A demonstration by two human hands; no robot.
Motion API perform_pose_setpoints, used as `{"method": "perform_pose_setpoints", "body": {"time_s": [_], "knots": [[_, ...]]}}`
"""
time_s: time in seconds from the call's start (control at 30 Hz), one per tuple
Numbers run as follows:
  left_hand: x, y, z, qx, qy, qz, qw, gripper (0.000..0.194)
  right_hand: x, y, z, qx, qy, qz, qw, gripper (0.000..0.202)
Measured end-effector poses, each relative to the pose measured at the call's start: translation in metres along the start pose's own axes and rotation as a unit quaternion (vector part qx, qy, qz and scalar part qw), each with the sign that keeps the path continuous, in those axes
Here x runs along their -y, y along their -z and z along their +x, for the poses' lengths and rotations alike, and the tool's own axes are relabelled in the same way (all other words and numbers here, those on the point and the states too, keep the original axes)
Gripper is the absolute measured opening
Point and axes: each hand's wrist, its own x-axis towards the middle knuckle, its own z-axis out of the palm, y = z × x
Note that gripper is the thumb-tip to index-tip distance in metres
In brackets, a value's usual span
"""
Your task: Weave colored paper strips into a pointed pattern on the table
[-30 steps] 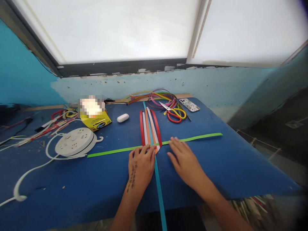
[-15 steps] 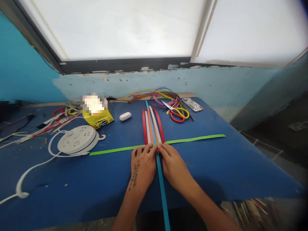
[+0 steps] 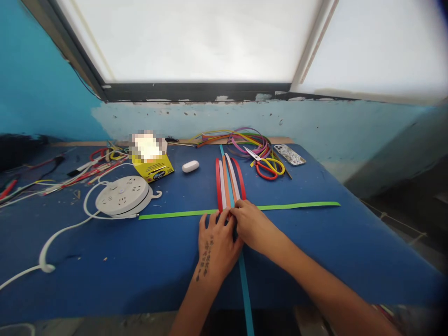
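My left hand (image 3: 216,240) rests on the near ends of several colored strips, its fingertips at the crossing with the green strip (image 3: 297,205). Closed beside it, my right hand (image 3: 255,227) pinches at the same crossing, over the blue strip (image 3: 246,289); its fingertips hide what exactly it grips. Red strips (image 3: 219,184) lie outermost, with white strips (image 3: 223,186) and orange ones inside them, all pointing toward the wall. The green strip runs crosswise to both sides. The blue strip continues toward me past the table's near edge.
A round white power strip (image 3: 122,196) and a yellow box (image 3: 154,169) stand left. A white case (image 3: 191,166) lies behind. Scissors (image 3: 268,167), coiled strips (image 3: 250,140) and a phone (image 3: 290,154) lie at the back right of the blue table (image 3: 140,270).
The view has shifted, moving the table's things slightly rightward in the picture. My right hand has turned inward and its fingers have closed near the left fingertips.
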Motion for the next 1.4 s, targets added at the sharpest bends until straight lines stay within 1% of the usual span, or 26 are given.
{"method": "perform_pose_setpoints", "body": {"time_s": [0.07,0.13,0.27,0.33,0.5,0.6,0.7,0.83,0.93,1.1,1.2,1.3,1.4], "knots": [[0.0,0.0,0.0,0.001,0.0,-0.007,1.0,0.04,0.004,0.004,0.002,0.014,0.006,-0.018,1.0,0.032],[0.0,0.0,-0.001,0.002,0.001,-0.012,1.0,0.038,0.007,0.005,0.002,0.016,0.004,-0.027,0.999,0.033],[0.0,0.001,-0.001,0.003,0.008,-0.023,1.0,0.039,0.007,0.0,0.002,0.01,-0.002,-0.041,0.999,0.035],[0.0,0.002,-0.001,0.004,0.007,-0.035,0.999,0.039,0.005,-0.005,0.001,-0.006,-0.001,-0.045,0.999,0.034],[0.002,0.004,-0.007,0.014,-0.004,-0.064,0.998,0.044,0.001,-0.013,-0.004,-0.082,-0.003,-0.044,0.996,0.033],[0.004,0.004,-0.011,0.02,-0.006,-0.076,0.997,0.048,-0.001,-0.012,-0.006,-0.085,0.016,-0.043,0.995,0.032],[0.007,0.004,-0.012,0.017,-0.002,-0.097,0.995,0.051,-0.003,-0.009,-0.005,-0.079,0.021,-0.04,0.996,0.033],[0.012,0.005,-0.01,0.008,0.023,-0.128,0.992,0.039,-0.002,-0.011,-0.009,-0.084,0.031,-0.033,0.995,0.031],[0.015,0.006,-0.009,0.013,0.033,-0.137,0.99,0.038,0.001,-0.018,-0.017,-0.111,0.037,-0.019,0.993,0.031],[0.021,0.006,-0.006,0.023,0.042,-0.149,0.988,0.039,0.007,-0.041,-0.026,-0.179,0.025,-0.029,0.983,0.037],[0.022,0.003,-0.005,0.022,0.019,-0.126,0.992,0.041,0.01,-0.051,-0.028,-0.214,0.021,-0.033,0.976,0.044],[0.024,0.001,-0.003,0.014,0.011,-0.114,0.993,0.046,0.013,-0.056,-0.028,-0.229,0.006,-0.028,0.973,0.047],[0.034,0.004,0.002,0.021,0.019,-0.143,0.989,0.054,0.014,-0.056,-0.028,-0.236,-0.006,-0.013,0.972,0.045]]}}
